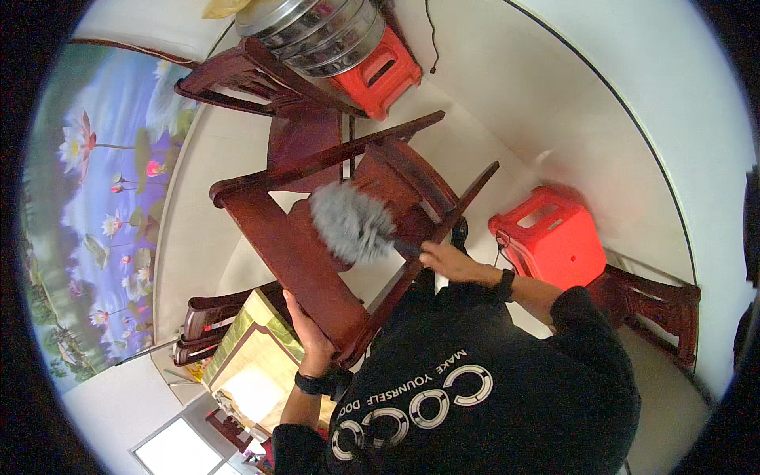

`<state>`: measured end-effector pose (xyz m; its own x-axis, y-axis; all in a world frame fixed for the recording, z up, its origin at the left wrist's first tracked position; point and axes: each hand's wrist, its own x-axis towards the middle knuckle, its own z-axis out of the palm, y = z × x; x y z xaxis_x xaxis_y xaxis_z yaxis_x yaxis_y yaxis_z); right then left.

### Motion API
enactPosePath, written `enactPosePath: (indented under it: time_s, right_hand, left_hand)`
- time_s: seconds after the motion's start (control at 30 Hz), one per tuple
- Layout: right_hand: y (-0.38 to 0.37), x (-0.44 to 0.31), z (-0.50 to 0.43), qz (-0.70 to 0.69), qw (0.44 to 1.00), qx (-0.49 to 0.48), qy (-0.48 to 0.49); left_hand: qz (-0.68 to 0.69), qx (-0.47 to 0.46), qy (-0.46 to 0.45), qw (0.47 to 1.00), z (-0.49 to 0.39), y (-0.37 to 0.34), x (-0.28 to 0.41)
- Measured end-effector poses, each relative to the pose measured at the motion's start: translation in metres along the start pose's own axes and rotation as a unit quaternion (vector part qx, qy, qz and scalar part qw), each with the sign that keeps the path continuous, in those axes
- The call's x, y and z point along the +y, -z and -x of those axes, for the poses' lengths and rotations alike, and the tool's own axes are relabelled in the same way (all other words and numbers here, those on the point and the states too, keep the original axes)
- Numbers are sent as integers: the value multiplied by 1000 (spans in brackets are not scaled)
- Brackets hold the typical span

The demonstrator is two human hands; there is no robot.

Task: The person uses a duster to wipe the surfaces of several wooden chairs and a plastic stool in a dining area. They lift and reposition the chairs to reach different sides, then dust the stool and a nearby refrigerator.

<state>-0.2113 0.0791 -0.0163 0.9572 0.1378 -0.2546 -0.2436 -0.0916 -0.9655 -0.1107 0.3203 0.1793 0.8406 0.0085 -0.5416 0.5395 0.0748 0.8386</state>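
A dark red-brown wooden chair [291, 261] is directly before me, tipped, with two of its bars or legs pointing to the upper right. My left hand [312, 335] grips the near lower corner of its wide board, fingers along the edge. In my right hand [451, 262] is the dark handle of a grey fluffy duster [350, 222]. The duster's head lies over the middle of the chair frame, between the wide board and the slatted part. Whether its fibres touch the wood cannot be told.
Another wooden chair [303, 142] stands beyond, beside stacked metal steamers [320, 35] and a red plastic stool [386, 77]. A second red stool [552, 237] is at right, near a chair back [665, 314]. At lower left is a table [255, 344]. A lotus mural [107, 196] covers the left wall.
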Motion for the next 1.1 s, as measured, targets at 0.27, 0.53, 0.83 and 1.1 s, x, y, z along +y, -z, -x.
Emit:
enactPosePath:
  time_s: [0.27,0.53,0.83,1.1]
  right_hand:
    - [0,19,6,217,969,90,-74]
    - [-25,-6,18,138,982,111,-65]
    - [-59,-68,37,202,955,210,-47]
    - [-85,-78,78,-3,997,38,72]
  left_hand:
    - [92,-93,29,991,-9,12,-6]
    - [83,-104,33,991,-9,23,-5]
    - [98,-160,17,982,-11,31,-6]
    - [130,-254,43,957,-24,48,-22]
